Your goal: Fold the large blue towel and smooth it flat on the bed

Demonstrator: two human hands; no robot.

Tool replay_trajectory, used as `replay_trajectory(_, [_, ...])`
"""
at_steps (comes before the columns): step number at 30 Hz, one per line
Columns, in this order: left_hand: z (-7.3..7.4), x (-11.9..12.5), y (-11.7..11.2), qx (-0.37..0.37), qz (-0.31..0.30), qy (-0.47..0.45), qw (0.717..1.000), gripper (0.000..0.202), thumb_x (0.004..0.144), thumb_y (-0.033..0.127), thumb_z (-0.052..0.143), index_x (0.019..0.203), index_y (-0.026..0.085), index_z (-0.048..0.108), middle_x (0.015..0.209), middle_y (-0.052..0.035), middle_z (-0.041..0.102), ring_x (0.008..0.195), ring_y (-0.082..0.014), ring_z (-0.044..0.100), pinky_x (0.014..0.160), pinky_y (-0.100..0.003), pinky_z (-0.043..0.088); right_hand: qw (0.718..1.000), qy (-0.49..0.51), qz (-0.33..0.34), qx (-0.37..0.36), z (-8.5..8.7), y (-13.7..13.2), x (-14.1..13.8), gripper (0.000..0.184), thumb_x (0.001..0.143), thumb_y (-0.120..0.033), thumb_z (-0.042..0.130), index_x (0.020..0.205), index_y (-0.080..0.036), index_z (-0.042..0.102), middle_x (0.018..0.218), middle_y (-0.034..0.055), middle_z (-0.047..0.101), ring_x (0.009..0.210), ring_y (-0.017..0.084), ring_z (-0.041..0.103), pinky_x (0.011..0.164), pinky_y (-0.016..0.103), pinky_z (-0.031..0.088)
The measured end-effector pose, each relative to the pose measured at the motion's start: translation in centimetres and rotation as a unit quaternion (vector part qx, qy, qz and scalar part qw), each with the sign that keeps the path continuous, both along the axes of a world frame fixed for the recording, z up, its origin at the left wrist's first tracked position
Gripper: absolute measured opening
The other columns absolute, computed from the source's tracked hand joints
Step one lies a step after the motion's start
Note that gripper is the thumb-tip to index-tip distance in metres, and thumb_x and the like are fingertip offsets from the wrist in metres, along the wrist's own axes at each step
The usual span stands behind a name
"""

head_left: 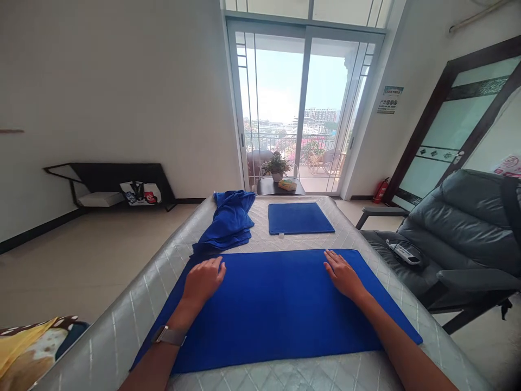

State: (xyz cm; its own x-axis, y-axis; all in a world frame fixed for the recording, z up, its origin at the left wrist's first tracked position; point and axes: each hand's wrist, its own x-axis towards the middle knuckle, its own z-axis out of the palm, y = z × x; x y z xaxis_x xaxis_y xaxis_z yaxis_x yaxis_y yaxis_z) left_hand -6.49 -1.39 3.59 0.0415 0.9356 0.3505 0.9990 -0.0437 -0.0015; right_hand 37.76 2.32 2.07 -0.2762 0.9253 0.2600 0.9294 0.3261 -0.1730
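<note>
A blue towel [280,304] lies spread out flat across the quilted silver-grey mattress [142,304] in front of me. My left hand [204,279] rests on its far left part, palm down, with the fingers slightly bent and the thumb apart. On the far right part, my right hand [342,274] lies flat with its fingers stretched out. Neither hand holds anything. Beyond the spread towel is a folded blue towel [301,218] with a small white tag. To its left sits a crumpled heap of blue cloth [232,220], close to my left hand.
A dark armchair [459,228] with a white power strip [404,253] on its seat stands at the right. Past the mattress, a small table [264,188] bears a potted plant [277,165] and a tissue pack [287,185]. A black rack [118,176] stands against the left wall.
</note>
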Motion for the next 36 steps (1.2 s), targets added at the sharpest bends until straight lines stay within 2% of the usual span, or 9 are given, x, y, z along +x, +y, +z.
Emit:
replay_trajectory(3, [-0.3,5.3,0.1,-0.014,-0.111,-0.044,0.993,0.043,0.099,0.039,0.036,0.120,0.017,0.066,0.120,-0.0118,0.070,0.110,-0.0249,0.065,0.095,-0.038,0.050,0.998,0.011,0.057,-0.029,0.5,-0.6,-4.8,0.061,0.101,-0.045,0.019,0.148,-0.012,0.039,0.154,0.0100,0.038,0.145,0.020,0.029,0.120,0.040,0.023])
replay_trajectory(6, [-1.1,10.2,1.5,-0.014,-0.189,-0.063,0.980,0.048,0.100,0.046,0.033,0.130,0.018,0.060,0.134,-0.0105,0.062,0.127,-0.0234,0.054,0.110,-0.039,0.039,0.995,0.003,0.081,-0.059,0.8,-0.4,-9.3,0.060,0.101,-0.043,0.020,0.149,-0.010,0.036,0.156,0.0100,0.034,0.146,0.020,0.025,0.120,0.038,0.018])
replay_trajectory(9, [-2.2,13.5,3.2,-0.018,-0.208,-0.083,0.974,0.055,0.101,0.048,0.026,0.138,0.015,0.051,0.144,-0.0132,0.052,0.136,-0.0240,0.045,0.114,-0.043,0.034,0.994,-0.004,0.078,-0.073,0.5,0.3,-12.5,0.060,0.101,-0.039,0.020,0.150,-0.008,0.032,0.158,0.0107,0.028,0.148,0.020,0.019,0.121,0.038,0.013])
replay_trajectory(13, [-3.6,14.6,4.5,-0.041,-0.202,-0.085,0.975,0.061,0.101,0.051,0.021,0.142,0.015,0.048,0.149,-0.0129,0.046,0.140,-0.0251,0.039,0.116,-0.044,0.031,0.994,-0.011,0.067,-0.091,-0.3,1.1,-13.9,0.062,0.100,-0.040,0.019,0.151,-0.007,0.030,0.158,0.0118,0.027,0.148,0.021,0.019,0.120,0.041,0.014])
replay_trajectory(17, [-4.5,12.3,4.5,-0.052,-0.183,-0.089,0.978,0.060,0.100,0.054,0.022,0.146,0.021,0.043,0.151,-0.0106,0.043,0.142,-0.0257,0.035,0.117,-0.046,0.028,0.993,-0.020,0.053,-0.102,-0.7,1.3,-12.8,0.065,0.100,-0.047,0.016,0.152,-0.012,0.028,0.159,0.0089,0.026,0.148,0.021,0.018,0.120,0.040,0.013])
replay_trajectory(21, [-4.4,7.9,4.2,-0.061,-0.140,-0.092,0.984,0.060,0.100,0.053,0.022,0.146,0.021,0.043,0.152,-0.0104,0.042,0.143,-0.0252,0.034,0.118,-0.046,0.026,0.994,-0.031,0.028,-0.105,-0.6,1.5,-9.9,0.067,0.099,-0.050,0.015,0.153,-0.012,0.027,0.160,0.0076,0.024,0.148,0.019,0.017,0.120,0.038,0.012])
replay_trajectory(25, [-4.3,2.4,4.1,-0.073,-0.089,-0.094,0.989,0.062,0.100,0.052,0.021,0.144,0.015,0.045,0.151,-0.0137,0.043,0.142,-0.0267,0.035,0.117,-0.049,0.025,0.993,-0.042,-0.019,-0.107,-0.5,1.9,-5.2,0.067,0.099,-0.051,0.017,0.153,-0.013,0.027,0.160,0.0070,0.025,0.148,0.019,0.018,0.120,0.038,0.013])
replay_trajectory(30, [-5.2,-4.5,4.6,-0.073,-0.019,-0.087,0.993,0.062,0.099,0.050,0.024,0.144,0.013,0.044,0.149,-0.0132,0.046,0.140,-0.0272,0.038,0.117,-0.046,0.027,0.989,-0.058,-0.086,-0.101,-0.8,2.2,2.1,0.066,0.098,-0.047,0.019,0.152,-0.010,0.028,0.159,0.0103,0.026,0.148,0.021,0.019,0.120,0.043,0.015])
replay_trajectory(36, [-4.9,-8.7,4.8,-0.098,0.013,-0.106,0.989,0.062,0.098,0.049,0.020,0.141,0.014,0.048,0.145,-0.0105,0.051,0.136,-0.0252,0.045,0.116,-0.043,0.030,0.980,-0.091,-0.157,-0.086,-2.3,3.4,8.1,0.067,0.098,-0.046,0.016,0.152,-0.008,0.027,0.159,0.0101,0.026,0.147,0.022,0.021,0.120,0.044,0.018])
